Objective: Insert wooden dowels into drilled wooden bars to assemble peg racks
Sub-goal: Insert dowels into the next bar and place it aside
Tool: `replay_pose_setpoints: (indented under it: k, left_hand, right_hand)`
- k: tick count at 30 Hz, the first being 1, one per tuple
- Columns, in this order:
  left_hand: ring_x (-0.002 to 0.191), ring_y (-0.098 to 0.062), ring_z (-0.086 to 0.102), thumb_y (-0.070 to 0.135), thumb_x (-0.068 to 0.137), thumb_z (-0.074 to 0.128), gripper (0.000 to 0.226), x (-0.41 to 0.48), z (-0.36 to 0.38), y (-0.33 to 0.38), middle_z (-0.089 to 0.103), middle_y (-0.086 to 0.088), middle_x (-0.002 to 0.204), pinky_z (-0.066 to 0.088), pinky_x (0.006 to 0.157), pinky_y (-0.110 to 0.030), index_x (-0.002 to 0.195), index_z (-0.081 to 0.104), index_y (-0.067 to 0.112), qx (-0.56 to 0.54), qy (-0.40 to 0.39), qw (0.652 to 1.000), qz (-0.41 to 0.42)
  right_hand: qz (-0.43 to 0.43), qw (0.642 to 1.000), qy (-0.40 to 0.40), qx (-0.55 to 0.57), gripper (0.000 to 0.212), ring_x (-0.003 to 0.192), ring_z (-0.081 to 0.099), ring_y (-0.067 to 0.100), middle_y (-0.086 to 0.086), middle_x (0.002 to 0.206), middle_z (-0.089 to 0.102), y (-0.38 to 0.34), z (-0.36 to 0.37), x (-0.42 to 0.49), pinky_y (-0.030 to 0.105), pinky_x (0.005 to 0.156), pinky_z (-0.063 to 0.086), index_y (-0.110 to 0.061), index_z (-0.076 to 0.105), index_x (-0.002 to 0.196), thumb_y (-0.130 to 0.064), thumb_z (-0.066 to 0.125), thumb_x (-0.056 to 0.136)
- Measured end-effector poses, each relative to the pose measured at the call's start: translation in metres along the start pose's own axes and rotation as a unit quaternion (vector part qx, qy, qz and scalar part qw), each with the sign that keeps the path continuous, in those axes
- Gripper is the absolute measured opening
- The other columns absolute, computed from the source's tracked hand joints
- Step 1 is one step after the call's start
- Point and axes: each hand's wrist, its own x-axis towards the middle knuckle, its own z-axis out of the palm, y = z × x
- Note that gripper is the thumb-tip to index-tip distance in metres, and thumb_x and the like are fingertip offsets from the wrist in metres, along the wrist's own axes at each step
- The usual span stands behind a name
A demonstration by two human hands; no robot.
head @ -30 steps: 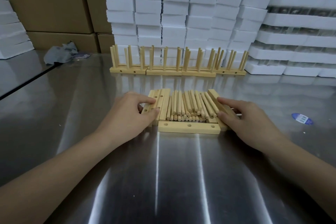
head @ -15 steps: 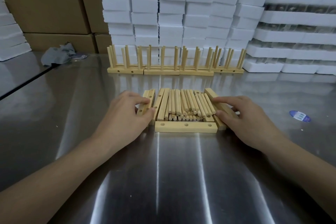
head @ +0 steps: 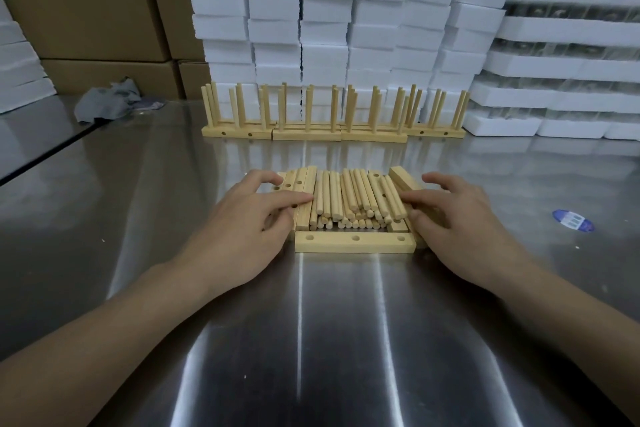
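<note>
Left hand (head: 242, 218) and right hand (head: 460, 222) bracket the dowels (head: 349, 198), each grip flat-fingered (holding nothing); dowels point away, 3-hole bar (head: 355, 242) crosswise, nearest.

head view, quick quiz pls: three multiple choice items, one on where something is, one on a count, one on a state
1. Where do the finished racks stand?
A) on the cardboard boxes
B) before the foam blocks
C) under the hands

2. How many holes show on the front bar?
A) two
B) three
C) five

3. Those holes are:
A) empty
B) plugged
C) taped over

Answers: 1 B, they line up in front of the white foam stack; 2 B, three holes show on its top face; 3 A, all three look open.
</note>
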Motion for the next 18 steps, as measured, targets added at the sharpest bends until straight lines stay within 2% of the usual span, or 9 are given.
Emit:
replay_pose_setpoints:
  k: [5, 7, 9, 12, 15, 18]
  left_hand:
    - [0.091, 0.004, 0.056, 0.035, 0.109, 0.05, 0.035, -0.0005, 0.0012, -0.0002, 0.042, 0.024, 0.136, 0.048, 0.092, -0.032, 0.134, 0.066, 0.052, -0.009, 0.013, 1.0, 0.007]
    - [0.101, 0.007, 0.055, 0.035, 0.109, 0.05, 0.034, -0.0001, 0.0011, -0.001, 0.042, 0.024, 0.136, 0.046, 0.095, -0.03, 0.134, 0.067, 0.051, -0.009, 0.014, 1.0, 0.011]
    - [0.115, 0.003, 0.052, 0.036, 0.109, 0.049, 0.033, 0.0002, 0.0009, -0.0018, 0.041, 0.025, 0.137, 0.043, 0.1, -0.028, 0.133, 0.067, 0.05, -0.008, 0.012, 1.0, 0.011]
    - [0.127, -0.002, 0.044, 0.042, 0.108, 0.046, 0.035, 0.0003, -0.0007, -0.0025, 0.039, 0.027, 0.14, 0.044, 0.103, -0.034, 0.137, 0.063, 0.05, 0.001, 0.014, 1.0, 0.011]
    - [0.126, 0.0, 0.035, 0.054, 0.105, 0.038, 0.044, -0.0005, -0.0017, -0.002, 0.035, 0.029, 0.146, 0.039, 0.105, -0.035, 0.146, 0.054, 0.055, 0.022, 0.003, 0.999, 0.026]
    - [0.129, -0.001, 0.033, 0.056, 0.104, 0.038, 0.044, -0.0018, 0.0001, -0.0004, 0.035, 0.028, 0.151, 0.034, 0.111, -0.035, 0.144, 0.055, 0.057, 0.04, 0.0, 0.998, 0.039]
  right_hand:
    - [-0.03, 0.999, -0.021, -0.01, 0.041, 0.152, 0.02, 0.022, -0.008, 0.166, 0.032, -0.0069, -0.0008, 0.0005, 0.045, 0.125, 0.02, -0.048, 0.063, 0.138, -0.026, 0.049, 0.107]
    - [-0.034, 0.999, -0.033, -0.011, 0.043, 0.152, 0.019, 0.021, -0.01, 0.166, 0.03, -0.0084, -0.0021, 0.0006, 0.045, 0.125, 0.02, -0.051, 0.062, 0.139, -0.024, 0.048, 0.108]
    - [-0.034, 0.998, -0.042, -0.018, 0.043, 0.153, 0.02, 0.021, -0.011, 0.167, 0.03, -0.009, -0.004, 0.0006, 0.046, 0.126, 0.021, -0.052, 0.06, 0.14, -0.025, 0.048, 0.109]
    - [-0.037, 0.999, -0.029, -0.016, 0.039, 0.151, 0.026, 0.019, -0.011, 0.163, 0.036, -0.008, -0.0069, 0.0002, 0.046, 0.125, 0.026, -0.05, 0.062, 0.14, -0.03, 0.052, 0.108]
    - [-0.053, 0.998, -0.028, -0.006, 0.038, 0.146, 0.031, 0.016, -0.012, 0.158, 0.041, -0.007, -0.0083, -0.0027, 0.043, 0.123, 0.029, -0.049, 0.064, 0.138, -0.032, 0.057, 0.105]
    - [-0.069, 0.996, -0.048, -0.013, 0.041, 0.145, 0.032, 0.013, -0.012, 0.155, 0.043, -0.006, -0.0064, -0.0053, 0.045, 0.122, 0.031, -0.05, 0.06, 0.142, -0.035, 0.057, 0.104]
